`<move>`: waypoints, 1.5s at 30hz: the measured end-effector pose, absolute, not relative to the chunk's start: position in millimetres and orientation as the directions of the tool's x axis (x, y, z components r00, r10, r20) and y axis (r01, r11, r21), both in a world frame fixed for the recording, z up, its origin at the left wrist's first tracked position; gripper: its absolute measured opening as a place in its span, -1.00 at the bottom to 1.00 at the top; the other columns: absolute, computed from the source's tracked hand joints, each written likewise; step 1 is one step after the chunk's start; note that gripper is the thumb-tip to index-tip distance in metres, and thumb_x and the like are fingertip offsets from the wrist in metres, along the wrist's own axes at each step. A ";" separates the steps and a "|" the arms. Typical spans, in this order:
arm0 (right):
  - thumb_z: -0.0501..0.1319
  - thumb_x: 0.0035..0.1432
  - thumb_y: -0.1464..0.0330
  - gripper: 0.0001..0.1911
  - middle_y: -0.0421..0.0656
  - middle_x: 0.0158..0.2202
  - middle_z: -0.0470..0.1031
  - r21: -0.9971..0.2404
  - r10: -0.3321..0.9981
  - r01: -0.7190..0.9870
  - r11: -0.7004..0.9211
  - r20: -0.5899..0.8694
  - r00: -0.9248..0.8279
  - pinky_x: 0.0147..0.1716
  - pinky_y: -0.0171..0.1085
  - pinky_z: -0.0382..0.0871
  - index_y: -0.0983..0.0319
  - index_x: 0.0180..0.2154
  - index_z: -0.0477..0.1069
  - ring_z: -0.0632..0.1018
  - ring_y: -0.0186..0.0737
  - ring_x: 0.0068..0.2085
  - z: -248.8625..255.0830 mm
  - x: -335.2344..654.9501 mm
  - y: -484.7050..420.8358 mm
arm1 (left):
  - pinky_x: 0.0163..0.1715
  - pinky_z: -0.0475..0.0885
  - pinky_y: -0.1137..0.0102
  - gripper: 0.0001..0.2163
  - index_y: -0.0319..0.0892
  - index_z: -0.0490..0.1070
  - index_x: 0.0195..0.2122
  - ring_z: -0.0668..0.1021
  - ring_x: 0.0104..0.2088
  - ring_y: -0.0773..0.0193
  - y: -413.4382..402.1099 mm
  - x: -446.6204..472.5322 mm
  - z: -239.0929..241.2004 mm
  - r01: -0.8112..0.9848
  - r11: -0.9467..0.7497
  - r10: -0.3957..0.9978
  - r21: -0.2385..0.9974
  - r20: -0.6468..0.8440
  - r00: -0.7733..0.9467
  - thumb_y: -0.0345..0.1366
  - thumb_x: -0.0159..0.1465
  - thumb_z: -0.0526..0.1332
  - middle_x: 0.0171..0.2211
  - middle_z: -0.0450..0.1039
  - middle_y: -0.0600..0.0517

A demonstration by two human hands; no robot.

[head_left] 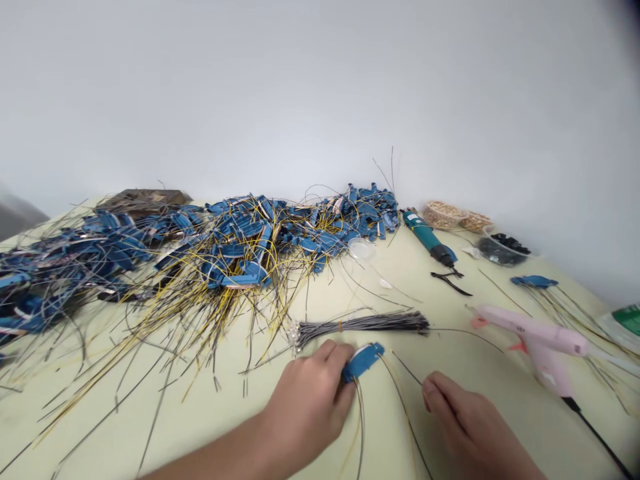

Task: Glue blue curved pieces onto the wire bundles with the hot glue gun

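Note:
Low in the head view, my left hand (313, 393) is closed on a small blue plastic piece (364, 362), thumb below and fingers above. Thin yellow and grey wires (361, 427) trail from that piece towards me. To its right, my right hand (463, 420) pinches a thin dark wire (407, 369), whose yellowish tip points at the blue piece but stays apart from it. Just beyond my left hand lies a tied bundle of grey wires (365, 324) with small whitish ends on the left. The palm side of each hand is hidden.
A big heap of blue pieces with wires (245, 240) spreads along the back and left. At right are a pink glue gun (535, 333), a green power tool (425, 237), black cutters (453, 283), tubs of beige bits (443, 215), a tub of black parts (503, 248) and another blue piece (534, 281).

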State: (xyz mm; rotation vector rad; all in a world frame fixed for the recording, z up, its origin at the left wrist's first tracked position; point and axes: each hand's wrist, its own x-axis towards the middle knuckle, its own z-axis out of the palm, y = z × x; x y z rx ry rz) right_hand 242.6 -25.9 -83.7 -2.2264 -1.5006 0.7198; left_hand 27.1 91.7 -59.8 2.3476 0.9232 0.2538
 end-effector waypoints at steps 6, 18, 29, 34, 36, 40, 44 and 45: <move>-0.17 0.29 0.11 -0.61 -0.31 -0.58 0.13 -0.615 0.926 0.693 -0.376 -0.282 0.251 -0.47 -0.29 0.10 0.12 -0.53 0.03 0.25 -0.28 -0.50 -85.1 242.1 -17.3 | -0.19 0.50 0.19 -0.70 0.00 0.38 -0.01 0.54 -0.21 0.12 93.8 26.2 -63.6 0.515 -0.554 0.687 0.654 0.009 0.727 -0.33 0.23 0.12 -0.18 0.45 0.01; -0.11 0.26 0.28 -0.69 -0.35 -0.59 0.07 -0.619 0.916 0.680 -0.392 -0.333 0.225 -0.50 -0.29 0.03 0.15 -0.55 0.02 0.19 -0.34 -0.51 -81.1 240.9 -1.4 | -0.27 0.51 0.19 -0.68 -0.02 0.42 -0.02 0.55 -0.29 0.12 91.3 21.6 -67.9 0.481 -0.555 0.697 0.679 0.064 0.714 -0.34 0.20 0.10 -0.23 0.43 -0.01; -0.09 0.21 0.32 -0.71 -0.35 -0.61 0.04 -0.604 0.908 0.684 -0.409 -0.344 0.238 -0.51 -0.29 0.01 0.16 -0.56 0.02 0.17 -0.36 -0.52 -76.4 238.8 -2.6 | -0.34 0.50 0.20 -0.68 -0.04 0.41 -0.03 0.55 -0.32 0.12 89.0 20.9 -67.1 0.482 -0.566 0.695 0.668 0.073 0.715 -0.36 0.19 0.09 -0.24 0.44 -0.02; -0.08 0.21 0.31 -0.72 -0.35 -0.60 0.07 -0.600 0.909 0.691 -0.403 -0.348 0.228 -0.51 -0.30 0.02 0.16 -0.56 0.04 0.19 -0.36 -0.52 -77.6 236.4 -0.9 | -0.35 0.51 0.18 -0.68 -0.03 0.40 -0.03 0.56 -0.33 0.11 89.0 20.8 -67.1 0.482 -0.576 0.692 0.661 0.081 0.717 -0.36 0.19 0.09 -0.24 0.44 -0.01; -0.07 0.20 0.32 -0.73 -0.34 -0.60 0.08 -0.596 0.913 0.699 -0.395 -0.343 0.224 -0.51 -0.30 0.02 0.17 -0.56 0.06 0.20 -0.35 -0.52 -77.1 235.3 -0.7 | -0.36 0.52 0.18 -0.68 -0.03 0.40 -0.03 0.56 -0.34 0.11 88.7 20.8 -67.6 0.481 -0.579 0.691 0.658 0.083 0.718 -0.36 0.19 0.08 -0.24 0.44 0.00; -0.07 0.19 0.33 -0.74 -0.33 -0.61 0.09 -0.585 0.915 0.710 -0.391 -0.331 0.232 -0.51 -0.29 0.01 0.17 -0.56 0.07 0.20 -0.34 -0.52 -73.5 233.4 -1.0 | -0.39 0.52 0.17 -0.67 -0.04 0.39 -0.03 0.56 -0.38 0.11 88.0 21.5 -68.6 0.478 -0.595 0.681 0.646 0.090 0.727 -0.38 0.18 0.07 -0.26 0.43 0.00; -0.05 0.17 0.34 -0.74 -0.33 -0.61 0.09 -0.574 0.920 0.725 -0.381 -0.315 0.234 -0.50 -0.29 0.01 0.17 -0.56 0.07 0.19 -0.33 -0.51 -70.3 232.0 -0.5 | -0.39 0.53 0.14 -0.66 -0.05 0.37 -0.01 0.56 -0.38 0.09 86.3 21.0 -69.6 0.471 -0.621 0.667 0.626 0.106 0.738 -0.38 0.19 0.07 -0.26 0.43 -0.01; -0.05 0.17 0.34 -0.74 -0.33 -0.61 0.09 -0.571 0.920 0.727 -0.380 -0.312 0.236 -0.50 -0.28 0.01 0.17 -0.57 0.07 0.20 -0.33 -0.51 -69.9 231.6 -0.4 | -0.40 0.54 0.14 -0.67 -0.05 0.36 -0.01 0.56 -0.38 0.09 85.9 20.7 -70.0 0.471 -0.628 0.663 0.619 0.111 0.740 -0.38 0.19 0.07 -0.26 0.43 -0.01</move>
